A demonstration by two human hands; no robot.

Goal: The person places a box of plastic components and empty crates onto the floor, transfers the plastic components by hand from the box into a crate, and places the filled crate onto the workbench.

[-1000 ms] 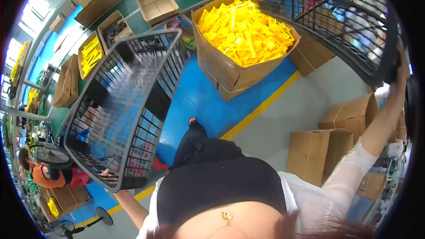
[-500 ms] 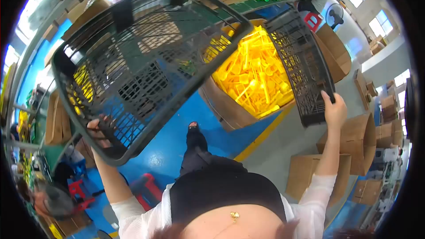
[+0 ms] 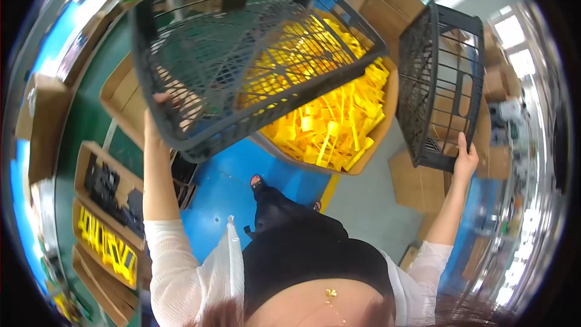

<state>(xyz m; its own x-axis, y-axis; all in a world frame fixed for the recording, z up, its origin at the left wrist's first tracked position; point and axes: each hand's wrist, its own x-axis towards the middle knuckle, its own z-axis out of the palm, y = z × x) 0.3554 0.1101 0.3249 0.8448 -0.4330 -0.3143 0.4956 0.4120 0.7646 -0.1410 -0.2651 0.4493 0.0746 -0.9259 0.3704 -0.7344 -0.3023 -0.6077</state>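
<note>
A dark grey plastic crate, thick-rimmed with a finely latticed base, is held tilted at its left end by the left grip; a cardboard box of glossy yellow pieces is partly hidden behind it. A blackish crate, meshed and broadly slotted, is held steeply tipped by the right grip at its lower corner, beside the box.

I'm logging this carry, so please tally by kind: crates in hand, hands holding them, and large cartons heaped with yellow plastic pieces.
Black plastic crates: 2
Hands, left hand and right hand: 2
Large carton heaped with yellow plastic pieces: 1
Total: 5
</note>
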